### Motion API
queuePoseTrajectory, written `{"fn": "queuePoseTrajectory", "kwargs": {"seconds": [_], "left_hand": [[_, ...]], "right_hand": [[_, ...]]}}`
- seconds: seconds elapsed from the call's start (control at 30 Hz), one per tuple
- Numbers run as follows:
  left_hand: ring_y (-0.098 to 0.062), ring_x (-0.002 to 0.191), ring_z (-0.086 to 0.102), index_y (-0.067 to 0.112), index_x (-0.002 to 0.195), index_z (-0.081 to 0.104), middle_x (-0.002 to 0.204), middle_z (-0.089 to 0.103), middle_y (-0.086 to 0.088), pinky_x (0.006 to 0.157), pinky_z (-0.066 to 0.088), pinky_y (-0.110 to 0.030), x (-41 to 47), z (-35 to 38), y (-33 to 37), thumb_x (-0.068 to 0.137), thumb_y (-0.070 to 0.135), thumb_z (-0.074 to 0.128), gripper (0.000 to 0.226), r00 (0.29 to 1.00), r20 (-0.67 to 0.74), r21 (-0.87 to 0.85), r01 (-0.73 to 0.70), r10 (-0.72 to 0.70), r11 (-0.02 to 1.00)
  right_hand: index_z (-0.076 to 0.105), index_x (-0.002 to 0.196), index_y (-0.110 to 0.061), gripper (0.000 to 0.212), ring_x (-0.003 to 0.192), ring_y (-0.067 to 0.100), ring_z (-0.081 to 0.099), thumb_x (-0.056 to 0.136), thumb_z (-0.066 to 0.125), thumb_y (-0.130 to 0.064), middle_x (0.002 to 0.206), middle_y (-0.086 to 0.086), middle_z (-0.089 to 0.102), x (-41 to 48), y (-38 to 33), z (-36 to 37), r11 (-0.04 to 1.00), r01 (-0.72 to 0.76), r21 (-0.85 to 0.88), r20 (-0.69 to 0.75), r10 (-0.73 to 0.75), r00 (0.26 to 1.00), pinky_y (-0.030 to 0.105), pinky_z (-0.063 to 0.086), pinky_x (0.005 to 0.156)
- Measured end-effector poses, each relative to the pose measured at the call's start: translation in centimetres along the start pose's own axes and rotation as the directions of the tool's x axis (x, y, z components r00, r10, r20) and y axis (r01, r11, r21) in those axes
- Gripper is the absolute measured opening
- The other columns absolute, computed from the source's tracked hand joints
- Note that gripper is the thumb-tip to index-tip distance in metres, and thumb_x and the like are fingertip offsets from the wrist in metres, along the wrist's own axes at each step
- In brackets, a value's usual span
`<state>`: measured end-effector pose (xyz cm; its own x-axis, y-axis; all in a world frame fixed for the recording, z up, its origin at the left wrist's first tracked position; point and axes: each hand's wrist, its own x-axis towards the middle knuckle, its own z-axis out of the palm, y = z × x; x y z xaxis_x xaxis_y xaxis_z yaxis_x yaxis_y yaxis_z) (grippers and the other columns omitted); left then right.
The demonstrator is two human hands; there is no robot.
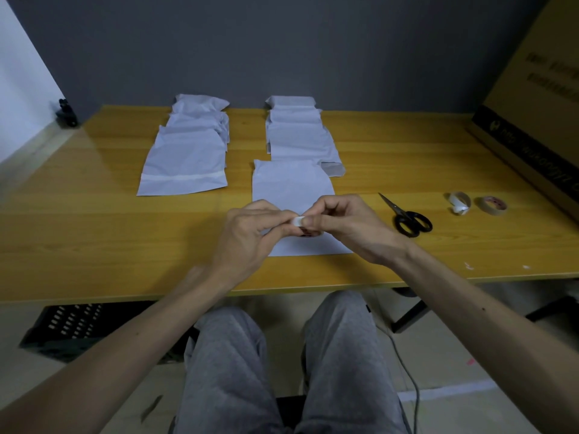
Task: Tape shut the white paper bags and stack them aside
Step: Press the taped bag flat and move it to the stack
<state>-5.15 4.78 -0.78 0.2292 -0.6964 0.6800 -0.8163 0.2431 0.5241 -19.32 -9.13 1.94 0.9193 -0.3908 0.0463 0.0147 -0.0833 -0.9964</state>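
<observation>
Yellow wood-grain worktop (pixel 94 220) carried everything. Both forearms came in from the near edge, angled inward, wrists raised, hands meeting over the nearest white paper bag (pixel 291 186), which lay flat at centre, its near part hidden under the hands.

Left hand (pixel 247 236): fingers curled in, thumb and forefinger pinched on the free end of a white tape strip (pixel 298 221). Right hand (pixel 341 227): fingers curled, closed around a small tape roll (pixel 310 231), mostly hidden; only a dark reddish edge showed under the fingers. Hands were touching or nearly so at the fingertips; couldn't tell which.

Bags elsewhere:
- left stack (pixel 188 151), far-left of centre, overlapping rows, front bag with a tape band across its lower part
- right stack (pixel 297 133), just behind the centre bag, also overlapping; the centre bag's far edge reached its front bag

Right of the hands: black-handled scissors (pixel 407 217) lying flat, blades closed, tips pointing away to the left. Further right, a white roll (pixel 459 203) with a loose curl, and just beside it a tan tape roll (pixel 489 205), apart from each other. Brown cardboard box (pixel 539 104) stood at the far-right edge. Grey-trousered knees (pixel 282 355) below the worktop edge.
</observation>
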Motion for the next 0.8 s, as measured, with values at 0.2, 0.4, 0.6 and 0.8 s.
{"fn": "queuePoseTrajectory", "kwargs": {"seconds": [0.2,0.4,0.6,0.8], "left_hand": [[-0.005,0.077,0.063,0.008,0.099,0.076,0.089,0.073,0.003,0.07,0.053,-0.025,0.0,-0.1,-0.2,0.081,0.02,0.074,0.022,0.993,-0.066,-0.022,0.093,-0.094,0.995],[-0.011,0.093,0.064,0.007,0.106,0.066,0.102,0.064,0.0,0.082,0.053,-0.019,-0.2,0.4,0.1,0.08,0.018,0.077,0.031,0.969,-0.01,-0.174,0.24,-0.245,0.955],[-0.007,0.085,0.047,0.012,0.091,0.053,0.094,0.046,0.003,0.074,0.042,-0.022,-0.1,0.8,0.2,0.095,0.034,0.051,0.023,0.985,-0.021,0.038,0.172,-0.171,0.984],[-0.018,0.073,0.043,0.011,0.083,0.049,0.083,0.046,-0.003,0.065,0.037,-0.032,0.2,0.9,0.8,0.1,0.028,0.037,0.027,0.997,0.003,0.263,0.068,-0.071,0.962]], "right_hand": [[0.067,0.107,0.002,0.023,0.106,0.026,0.062,0.087,0.064,-0.01,0.107,0.015,0.069,-0.2,0.1,-0.9,0.995,0.002,-0.104,0.022,0.0,1.0,0.035,0.048,0.097],[0.072,0.094,-0.011,0.01,0.095,0.017,0.065,0.086,0.067,-0.008,0.099,0.011,0.071,-0.3,0.2,-0.6,0.982,0.001,-0.189,-0.055,-0.012,0.998,0.032,0.049,0.092],[0.073,0.092,-0.011,0.01,0.09,0.015,0.066,0.084,0.07,-0.007,0.098,0.013,0.071,-0.2,0.0,-0.2,0.98,0.009,-0.199,-0.092,-0.028,0.995,0.026,0.052,0.085],[0.073,0.092,-0.01,0.011,0.087,0.01,0.064,0.083,0.07,-0.004,0.093,0.007,0.072,-0.2,-0.2,0.1,0.976,0.036,-0.217,-0.108,-0.061,0.992,0.023,0.051,0.082]]}}
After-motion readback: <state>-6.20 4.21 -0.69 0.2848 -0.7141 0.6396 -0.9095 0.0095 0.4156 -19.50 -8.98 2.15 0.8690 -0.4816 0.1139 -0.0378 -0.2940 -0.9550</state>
